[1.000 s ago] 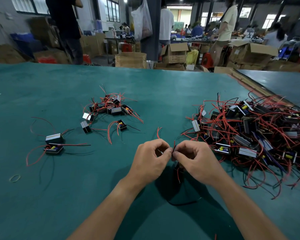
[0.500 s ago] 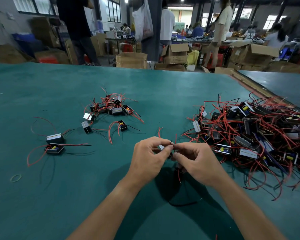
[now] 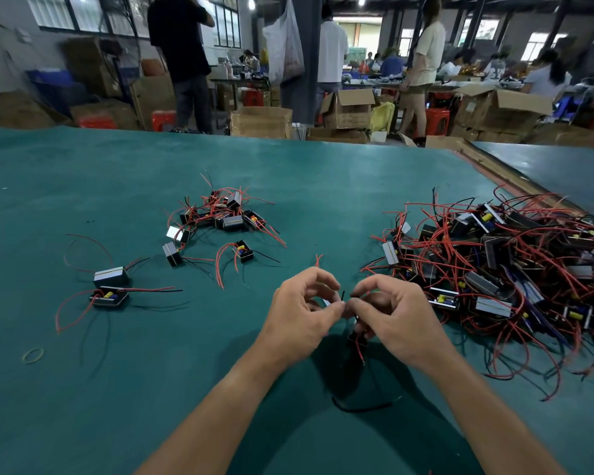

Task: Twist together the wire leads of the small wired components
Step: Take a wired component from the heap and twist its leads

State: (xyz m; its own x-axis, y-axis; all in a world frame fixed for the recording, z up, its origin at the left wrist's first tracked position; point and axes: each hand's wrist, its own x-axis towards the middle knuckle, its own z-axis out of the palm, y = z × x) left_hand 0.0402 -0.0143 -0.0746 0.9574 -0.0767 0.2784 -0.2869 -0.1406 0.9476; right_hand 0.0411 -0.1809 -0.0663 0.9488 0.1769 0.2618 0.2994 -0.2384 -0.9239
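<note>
Wire leads [image 3: 342, 295] sit just above the counter [image 3: 151, 406], pinched by the left grip [image 3: 299, 317] and right grip [image 3: 398, 317], and could slip out and untwist if a pinch goes loose.

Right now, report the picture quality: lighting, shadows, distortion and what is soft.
Head view: wide-angle distortion curves the far edge of the green table; the light is soft and even, with a dark shadow under the left hand and right hand, which pinch the wire leads; both hands and the component pile are sharp; the background workers and boxes are soft.
</note>
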